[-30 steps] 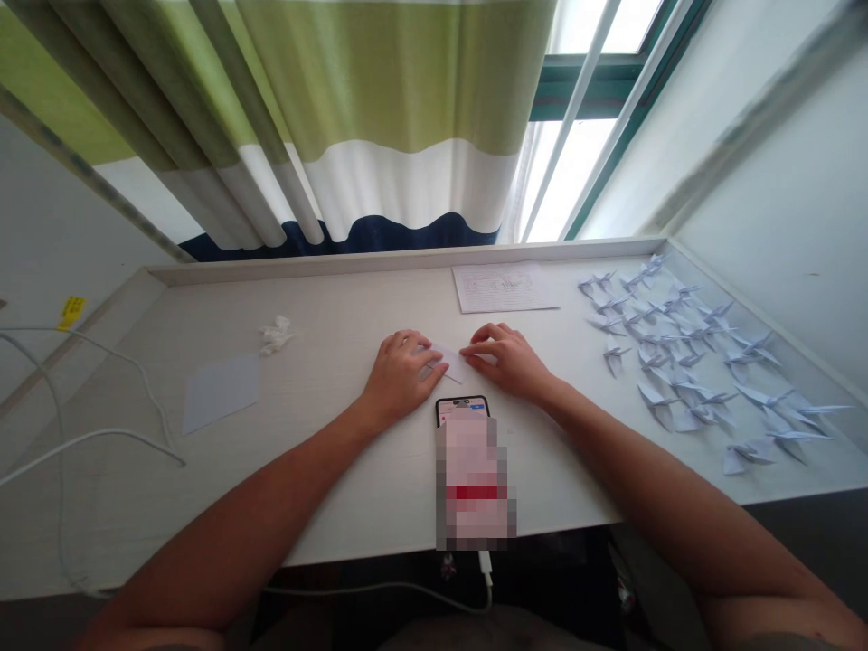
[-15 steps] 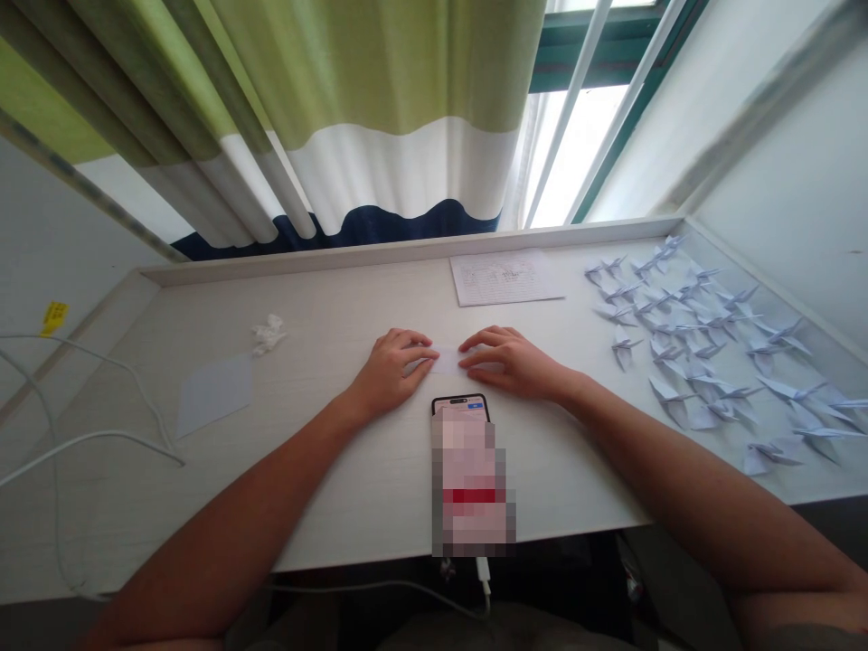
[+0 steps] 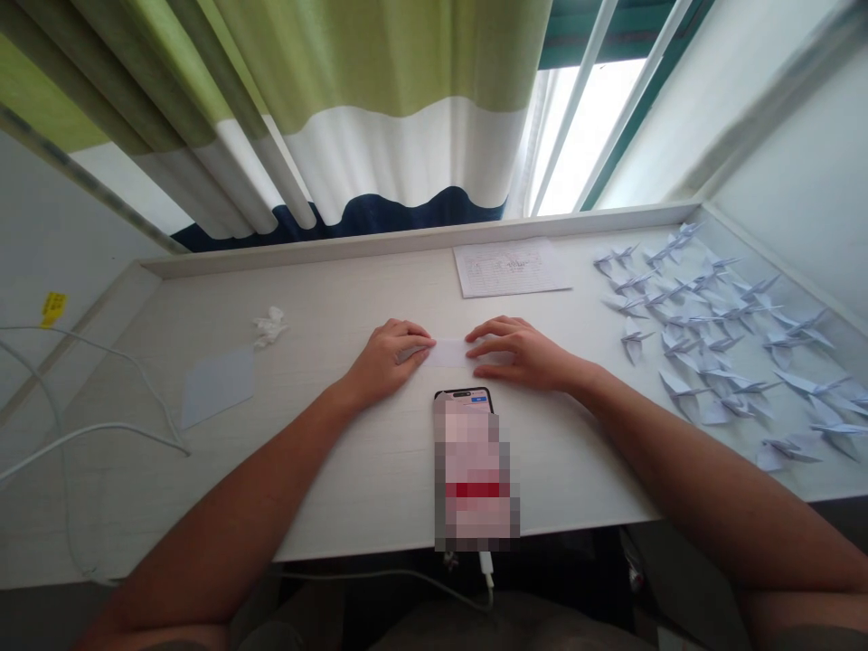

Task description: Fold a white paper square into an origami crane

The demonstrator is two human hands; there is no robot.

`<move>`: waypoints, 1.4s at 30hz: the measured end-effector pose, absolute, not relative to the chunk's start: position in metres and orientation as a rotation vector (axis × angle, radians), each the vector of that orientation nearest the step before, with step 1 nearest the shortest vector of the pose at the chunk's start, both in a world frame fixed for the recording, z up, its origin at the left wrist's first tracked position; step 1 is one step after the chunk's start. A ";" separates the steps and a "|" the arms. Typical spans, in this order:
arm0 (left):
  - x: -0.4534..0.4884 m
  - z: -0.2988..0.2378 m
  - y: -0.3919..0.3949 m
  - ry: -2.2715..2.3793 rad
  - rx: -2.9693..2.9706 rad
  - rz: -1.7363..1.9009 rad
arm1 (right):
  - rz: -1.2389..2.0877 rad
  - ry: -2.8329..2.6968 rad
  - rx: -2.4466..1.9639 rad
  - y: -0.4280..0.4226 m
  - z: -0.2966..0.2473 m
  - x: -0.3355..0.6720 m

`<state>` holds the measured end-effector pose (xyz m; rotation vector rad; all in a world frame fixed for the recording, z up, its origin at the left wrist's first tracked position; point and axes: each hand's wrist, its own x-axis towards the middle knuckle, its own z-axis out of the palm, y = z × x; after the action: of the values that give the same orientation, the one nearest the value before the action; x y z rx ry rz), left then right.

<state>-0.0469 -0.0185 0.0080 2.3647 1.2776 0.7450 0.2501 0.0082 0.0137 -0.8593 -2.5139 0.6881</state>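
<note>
Between my hands a small folded white paper (image 3: 448, 353) lies on the desk. My left hand (image 3: 391, 360) pinches its left end, thumb and fingertips close together. At the right end rests my right hand (image 3: 522, 354), its fingers stretched out and a little apart, the fingertips on or right beside the paper. Part of the paper is hidden under the fingers. Just below it lies a phone (image 3: 464, 396) with a blurred screen, near the desk's front edge.
Several folded paper cranes (image 3: 709, 330) cover the right side of the white desk (image 3: 353, 506). A printed sheet (image 3: 512, 268) lies at the back, a crumpled tissue (image 3: 269, 325) and a blank sheet (image 3: 221, 384) on the left. White cables (image 3: 95, 429) run along the left edge.
My right hand has opened its fingers a little wider and moved slightly right, showing more of the paper. My left hand stays on the left end. The whole view has shifted slightly.
</note>
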 end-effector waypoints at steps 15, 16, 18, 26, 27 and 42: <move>-0.046 0.009 -0.019 1.249 2.430 0.739 | 0.716 -2.406 -0.854 0.011 0.012 0.245; -0.045 0.009 -0.019 1.249 2.433 0.749 | 0.707 -2.412 -0.853 0.009 0.013 0.245; -0.044 0.010 -0.019 1.243 2.459 0.771 | 0.674 -2.414 -0.863 0.006 0.015 0.243; -0.045 0.008 -0.017 1.225 2.672 0.885 | 0.580 -2.405 -0.907 -0.003 0.014 0.235; -0.045 0.008 -0.017 1.235 2.702 0.957 | 0.588 -2.370 -0.936 -0.003 0.014 0.234; -0.037 0.009 -0.020 0.960 2.914 0.698 | 1.011 -1.746 -1.248 -0.004 0.022 0.228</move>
<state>-0.0374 -0.0205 0.0087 2.9142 0.9601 0.6984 0.2278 -0.0038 0.0215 -1.2481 -1.7465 1.0115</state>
